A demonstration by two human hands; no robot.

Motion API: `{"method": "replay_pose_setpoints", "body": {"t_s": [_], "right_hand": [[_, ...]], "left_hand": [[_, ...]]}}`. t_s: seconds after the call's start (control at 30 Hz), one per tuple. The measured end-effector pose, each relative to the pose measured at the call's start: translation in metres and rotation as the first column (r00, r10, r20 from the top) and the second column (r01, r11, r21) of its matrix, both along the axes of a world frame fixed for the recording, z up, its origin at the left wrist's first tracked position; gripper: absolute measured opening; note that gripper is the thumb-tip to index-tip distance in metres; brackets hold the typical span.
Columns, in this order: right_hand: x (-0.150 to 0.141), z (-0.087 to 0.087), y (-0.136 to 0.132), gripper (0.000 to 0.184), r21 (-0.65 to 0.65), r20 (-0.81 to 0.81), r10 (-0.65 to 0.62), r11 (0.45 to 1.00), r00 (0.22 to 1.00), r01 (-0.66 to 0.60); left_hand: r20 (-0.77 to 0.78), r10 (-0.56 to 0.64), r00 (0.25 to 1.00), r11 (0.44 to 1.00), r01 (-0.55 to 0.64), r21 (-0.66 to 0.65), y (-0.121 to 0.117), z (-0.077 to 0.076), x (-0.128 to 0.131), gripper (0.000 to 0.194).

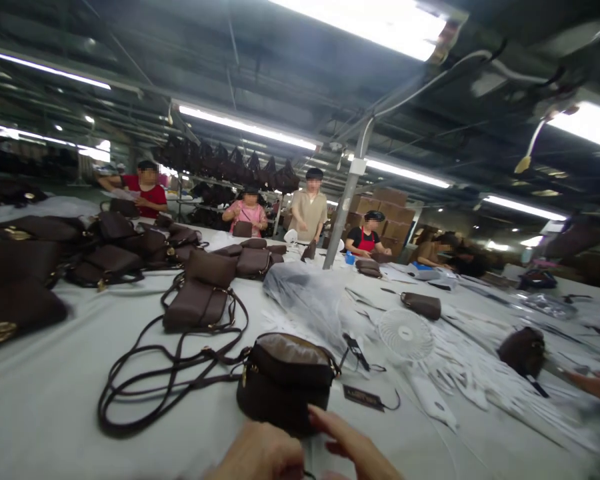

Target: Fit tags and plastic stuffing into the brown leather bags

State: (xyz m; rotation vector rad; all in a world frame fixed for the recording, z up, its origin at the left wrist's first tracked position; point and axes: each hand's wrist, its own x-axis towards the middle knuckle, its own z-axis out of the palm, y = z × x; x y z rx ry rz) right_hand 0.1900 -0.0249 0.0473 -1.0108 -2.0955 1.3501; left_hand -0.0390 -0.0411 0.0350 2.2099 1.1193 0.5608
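While my right grip (350, 441) stands spread at brown shoulder bag (283, 385), best steady lightly; left grip (265, 450) curled (hold unclear).

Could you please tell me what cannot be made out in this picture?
In the head view:
Left hand: whether it holds anything, hidden by its own back and the bottom edge.
Nearest brown bag: lower front, partly covered by the right hand.
Dark tag: print too small and blurred to read.
Large bag at left: cut off by the left edge.
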Motion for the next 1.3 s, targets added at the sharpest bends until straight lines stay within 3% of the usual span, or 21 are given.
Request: {"method": "replay_pose_setpoints", "body": {"t_s": [0.1,0.2,0.33,0.47,0.6,0.7,0.9,1.0,1.1,1.17,1.3], "right_hand": [[-0.041,-0.023,-0.02,0.097,-0.317,-0.265,0.074,0.935,0.961,-0.159],[-0.066,-0.032,-0.03,0.083,-0.41,-0.261,-0.011,0.907,0.965,-0.101],[-0.074,-0.03,-0.023,0.04,-0.244,-0.167,-0.016,0.97,0.986,-0.026],[-0.083,-0.027,-0.013,0.033,-0.083,-0.131,-0.008,0.997,0.991,-0.003],[-0.095,-0.025,-0.006,0.025,0.065,-0.056,-0.031,0.997,0.998,0.035],[-0.099,-0.021,0.0,0.023,0.19,0.024,-0.03,0.982,0.999,0.025],[-0.105,-0.011,0.011,0.022,0.297,0.125,-0.012,0.954,0.992,-0.026],[-0.107,-0.006,0.017,0.021,0.34,0.169,-0.014,0.939,0.986,-0.045],[-0.104,0.0,0.026,0.022,0.438,0.171,-0.047,0.898,0.984,-0.034],[-0.1,0.004,0.034,0.024,0.558,0.146,-0.119,0.829,0.982,0.018],[-0.093,0.008,0.053,0.021,0.732,0.172,-0.329,0.674,0.929,0.104]], "left_hand": [[0.013,-0.011,1.0,0.993,0.012,-0.119,-0.023,0.013,0.005,0.013],[0.107,0.061,0.992,0.983,-0.041,-0.18,-0.034,0.018,-0.006,0.018],[0.119,0.192,0.974,0.976,-0.177,-0.13,-0.031,0.006,-0.028,0.013],[0.16,0.289,0.944,0.951,-0.265,-0.157,-0.024,-0.008,-0.038,0.013],[0.261,0.345,0.902,0.935,-0.307,-0.177,-0.022,-0.011,-0.042,0.014],[0.301,0.364,0.881,0.92,-0.29,-0.263,-0.022,-0.008,-0.052,0.01],[0.38,0.353,0.855,0.907,-0.212,-0.364,-0.013,-0.012,-0.072,0.012],[0.439,0.41,0.8,0.909,-0.316,-0.271,0.002,-0.02,-0.078,0.015],[0.464,0.473,0.749,0.851,-0.524,-0.022,0.024,-0.029,-0.083,0.019],[0.442,0.458,0.771,0.824,-0.555,0.114,0.039,-0.036,-0.084,0.025],[0.31,0.454,0.835,0.815,-0.53,0.236,0.061,-0.051,-0.078,0.031]]}}
